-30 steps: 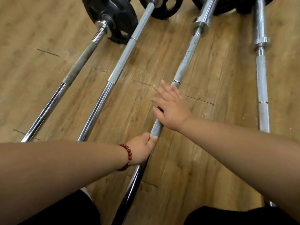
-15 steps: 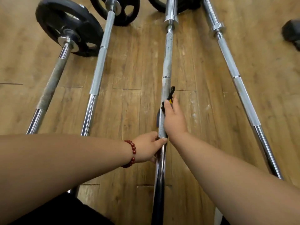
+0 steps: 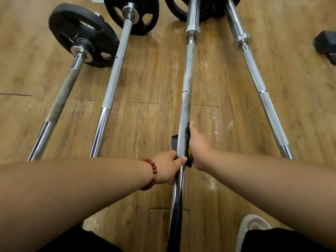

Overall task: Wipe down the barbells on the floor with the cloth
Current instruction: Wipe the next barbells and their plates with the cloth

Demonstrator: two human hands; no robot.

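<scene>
While four barbells (image 3: 112, 84) lie side by side on the wooden floor (image 3: 145, 79), both hands close on the third barbell (image 3: 187, 84) from the left. The right hand (image 3: 197, 144) clamps a dark cloth (image 3: 175, 142) around the knurled grip from the right, and the cloth's edge shows at the bar's left. Just nearer, the left hand (image 3: 168, 167), wearing a red bead bracelet (image 3: 153, 170), grips the same bar, thumb across the top. Black plates (image 3: 80, 35) sit at the far ends.

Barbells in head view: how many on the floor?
4, side by side: leftmost barbell, worn grip; second barbell; third barbell, gripped by the left hand, right hand holding the cloth to it; rightmost barbell. Others may lie out of frame.
</scene>
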